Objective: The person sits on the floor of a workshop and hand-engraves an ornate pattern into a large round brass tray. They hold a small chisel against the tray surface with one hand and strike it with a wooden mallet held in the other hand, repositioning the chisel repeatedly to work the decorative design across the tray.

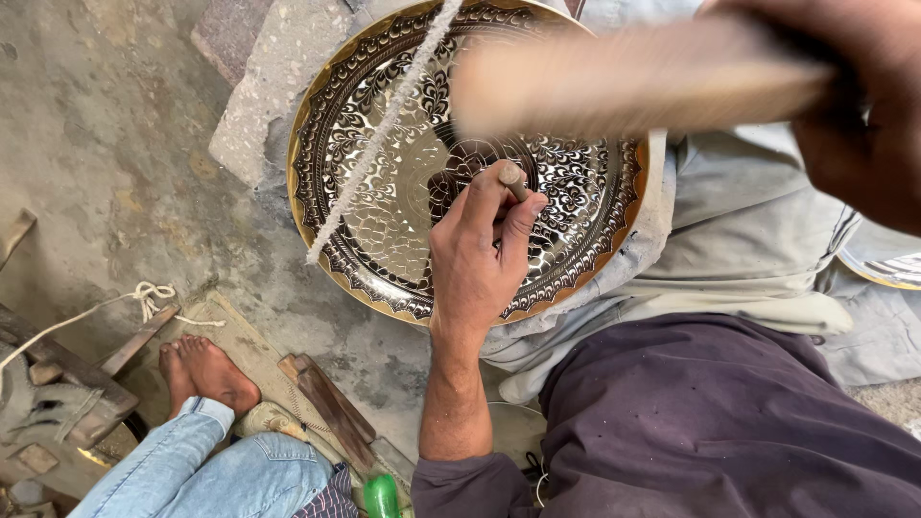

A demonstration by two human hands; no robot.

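Note:
A large round brass plate (384,221) with dark engraved floral patterns and a gold rim lies tilted on a grey cloth. My left hand (480,249) rests on the plate near its centre, fingers pinched around a small metal chisel (513,179) whose tip touches the plate. My right hand (863,105) is raised at the top right, gripping a wooden mallet (633,77) that is blurred above the plate. A white twisted cord (379,129) crosses the plate's left side.
Another person's bare feet (206,374) and blue jeans (211,470) are at the lower left, beside wooden pieces (331,408) and a green bottle cap (381,494). A stone slab (264,86) lies under the plate. Another plate's edge (887,269) shows at right.

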